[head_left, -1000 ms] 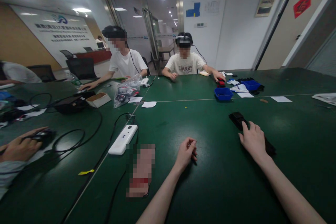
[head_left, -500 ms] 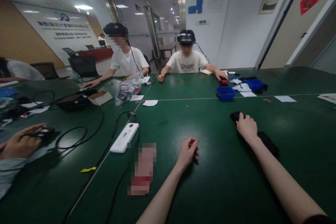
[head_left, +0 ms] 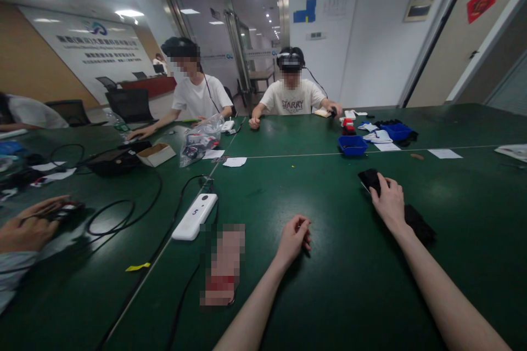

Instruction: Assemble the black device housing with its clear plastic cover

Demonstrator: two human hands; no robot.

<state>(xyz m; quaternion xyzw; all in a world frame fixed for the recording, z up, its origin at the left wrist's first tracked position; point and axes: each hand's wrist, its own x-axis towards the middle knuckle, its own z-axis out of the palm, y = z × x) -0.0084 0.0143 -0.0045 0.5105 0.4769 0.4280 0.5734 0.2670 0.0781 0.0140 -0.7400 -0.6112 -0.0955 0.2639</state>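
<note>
My right hand (head_left: 387, 201) grips one end of a flat black item (head_left: 370, 179), perhaps folded cloth or a pouch. A pale edge shows along its lower side, and its far end looks tilted up off the table. Beside my right wrist lies a second dark, soft-looking item (head_left: 419, 225), partly covered by my forearm. My left hand (head_left: 293, 237) rests on the green table (head_left: 337, 290) with its fingers curled in. I see nothing held in it.
Left of my left arm are a blurred-out pinkish object (head_left: 225, 263), a white power strip (head_left: 195, 217) and black cables. Across the table stand a blue tray (head_left: 353, 146) and a red item (head_left: 348, 126). Another person's hand (head_left: 31, 225) works at far left; two people sit opposite.
My right hand has tilted the black item up a little, baring its pale edge. Opposite, a person's hand has left the red item and drawn back with something dark. My left hand stays put.
</note>
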